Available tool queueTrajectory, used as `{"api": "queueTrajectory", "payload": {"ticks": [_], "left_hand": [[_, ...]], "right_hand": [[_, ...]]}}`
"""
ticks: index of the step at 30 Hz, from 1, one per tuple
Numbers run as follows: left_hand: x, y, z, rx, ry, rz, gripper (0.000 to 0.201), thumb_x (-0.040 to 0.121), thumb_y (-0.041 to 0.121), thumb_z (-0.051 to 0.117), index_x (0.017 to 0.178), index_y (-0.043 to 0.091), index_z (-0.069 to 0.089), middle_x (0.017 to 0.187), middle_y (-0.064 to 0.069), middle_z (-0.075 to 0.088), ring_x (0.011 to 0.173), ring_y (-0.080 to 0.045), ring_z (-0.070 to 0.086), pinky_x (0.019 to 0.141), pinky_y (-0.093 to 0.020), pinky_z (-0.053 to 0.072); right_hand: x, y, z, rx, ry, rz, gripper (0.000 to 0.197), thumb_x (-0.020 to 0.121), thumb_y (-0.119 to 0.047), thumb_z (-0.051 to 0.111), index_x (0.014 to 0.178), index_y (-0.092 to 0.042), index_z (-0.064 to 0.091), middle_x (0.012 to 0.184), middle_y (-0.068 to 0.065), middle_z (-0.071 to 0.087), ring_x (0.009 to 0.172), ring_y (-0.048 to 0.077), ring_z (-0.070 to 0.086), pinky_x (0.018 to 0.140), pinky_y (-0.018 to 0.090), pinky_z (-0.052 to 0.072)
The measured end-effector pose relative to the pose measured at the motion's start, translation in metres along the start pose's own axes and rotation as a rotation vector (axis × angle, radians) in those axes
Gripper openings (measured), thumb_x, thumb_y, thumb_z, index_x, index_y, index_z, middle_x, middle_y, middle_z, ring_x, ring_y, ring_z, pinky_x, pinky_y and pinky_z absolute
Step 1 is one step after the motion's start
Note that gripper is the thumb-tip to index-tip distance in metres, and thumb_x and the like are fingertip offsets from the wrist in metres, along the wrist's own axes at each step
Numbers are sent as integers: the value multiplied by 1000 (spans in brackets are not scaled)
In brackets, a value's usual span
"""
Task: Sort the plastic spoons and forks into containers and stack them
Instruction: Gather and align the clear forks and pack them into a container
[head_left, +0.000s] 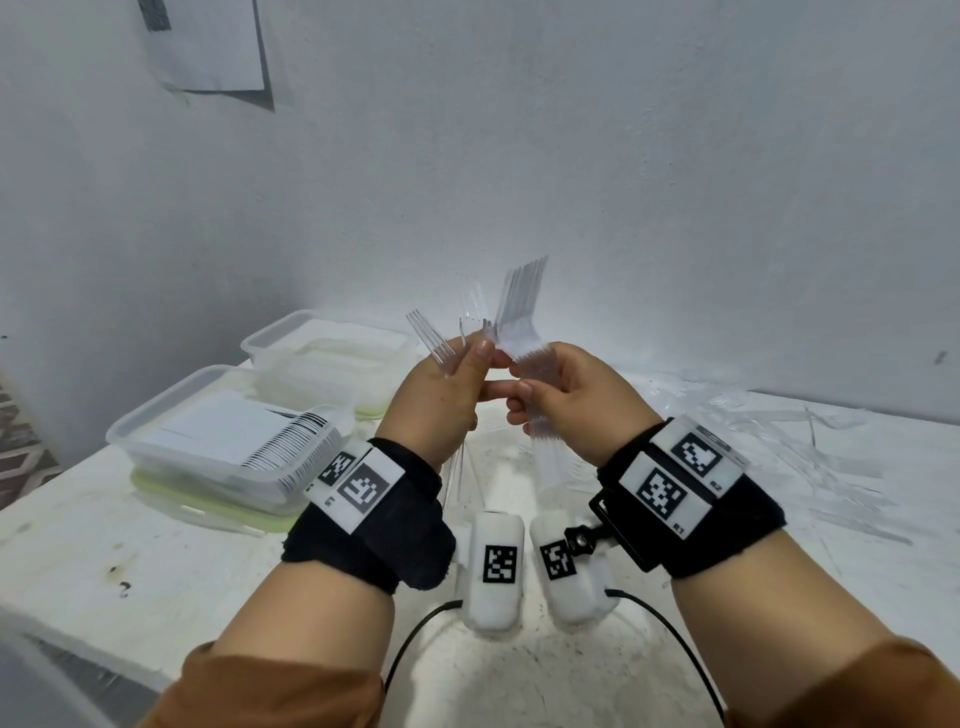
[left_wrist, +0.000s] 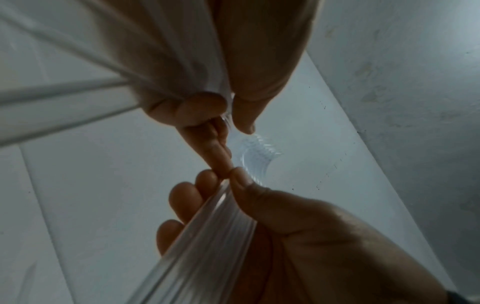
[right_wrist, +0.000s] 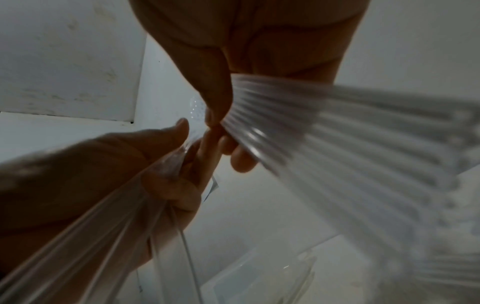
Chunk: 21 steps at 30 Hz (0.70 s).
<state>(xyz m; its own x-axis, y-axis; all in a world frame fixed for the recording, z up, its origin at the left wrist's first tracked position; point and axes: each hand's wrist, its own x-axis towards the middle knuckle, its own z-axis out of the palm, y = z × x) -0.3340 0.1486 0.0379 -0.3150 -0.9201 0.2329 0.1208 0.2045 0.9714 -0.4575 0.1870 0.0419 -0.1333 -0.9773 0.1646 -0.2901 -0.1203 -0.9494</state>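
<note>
Both hands are raised above the white table (head_left: 130, 545) and meet at their fingertips. My left hand (head_left: 470, 358) grips a few loose clear plastic forks (head_left: 431, 338), tines up and splayed. Their handles (left_wrist: 64, 102) fan out past the palm in the left wrist view. My right hand (head_left: 519, 376) grips a nested stack of clear forks (head_left: 519, 296), tines up, handles hanging below the palm. That fork stack (right_wrist: 337, 133) spreads wide in the right wrist view. My left hand's forks (right_wrist: 91, 236) show there at lower left.
Two clear containers stand at the left on green lids. The near container (head_left: 156, 410) holds a stacked row of spoons (head_left: 291, 447); the far container (head_left: 322, 332) sits behind it. A loose pile of clear cutlery (head_left: 779, 415) covers the right of the table. Walls close the back and left.
</note>
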Motion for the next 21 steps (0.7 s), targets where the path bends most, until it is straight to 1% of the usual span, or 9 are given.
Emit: {"api": "queueTrajectory", "payload": {"ticks": [3, 7, 9, 11, 14, 16, 19, 21], "left_hand": [[2, -2, -1, 13, 5, -19, 18, 98, 27, 46, 85, 23, 59, 81, 10, 61, 63, 4, 64, 44, -12, 35], [7, 0, -2, 6, 1, -18, 11, 95, 25, 50, 89, 26, 59, 79, 11, 57, 60, 9, 61, 47, -9, 39], [10, 2, -2, -6, -7, -31, 10, 95, 23, 51, 88, 26, 59, 77, 11, 56, 60, 7, 60, 50, -11, 40], [13, 3, -2, -22, -5, -43, 11, 95, 23, 53, 87, 25, 59, 76, 9, 55, 64, 1, 59, 54, -14, 41], [16, 4, -3, -49, 10, -30, 16, 93, 25, 55, 79, 25, 61, 72, 9, 53, 62, -7, 49, 59, -21, 38], [18, 3, -4, -33, 11, -14, 20, 92, 29, 57, 72, 27, 60, 66, 12, 51, 58, -7, 44, 61, -24, 37], [21, 2, -7, -25, -10, -21, 21, 91, 31, 58, 70, 26, 58, 56, 16, 52, 56, -6, 43, 61, -23, 36], [22, 1, -9, -57, -45, -27, 18, 89, 30, 59, 72, 25, 59, 58, 18, 56, 58, -5, 45, 62, -22, 36]], "right_hand": [[1, -1, -1, -13, 23, 1, 20, 95, -4, 46, 85, -20, 50, 79, -2, 59, 67, 9, 59, 63, 24, 48], [1, -6, -3, 25, 27, 10, 21, 95, -3, 45, 86, -20, 51, 74, -3, 59, 67, 10, 59, 65, 25, 48], [1, -8, -4, 41, 37, 6, 21, 95, -3, 45, 86, -21, 51, 74, -3, 59, 67, 10, 60, 67, 26, 48], [1, -8, -5, 67, 58, 6, 20, 95, -3, 45, 86, -21, 51, 74, -2, 60, 68, 10, 60, 68, 26, 49], [1, -6, -4, 133, 84, 24, 19, 95, -3, 46, 86, -19, 52, 73, -2, 61, 67, 9, 61, 68, 26, 50], [2, -5, -2, 182, 87, 38, 19, 95, -3, 47, 86, -18, 52, 72, -3, 62, 66, 8, 63, 68, 27, 51], [3, -5, 3, 283, 94, 46, 17, 95, -2, 48, 87, -16, 53, 66, -6, 64, 65, 9, 64, 67, 28, 53], [5, -5, 5, 335, 98, 50, 14, 94, -3, 49, 88, -15, 53, 65, -6, 65, 67, 11, 65, 67, 29, 54]]}}
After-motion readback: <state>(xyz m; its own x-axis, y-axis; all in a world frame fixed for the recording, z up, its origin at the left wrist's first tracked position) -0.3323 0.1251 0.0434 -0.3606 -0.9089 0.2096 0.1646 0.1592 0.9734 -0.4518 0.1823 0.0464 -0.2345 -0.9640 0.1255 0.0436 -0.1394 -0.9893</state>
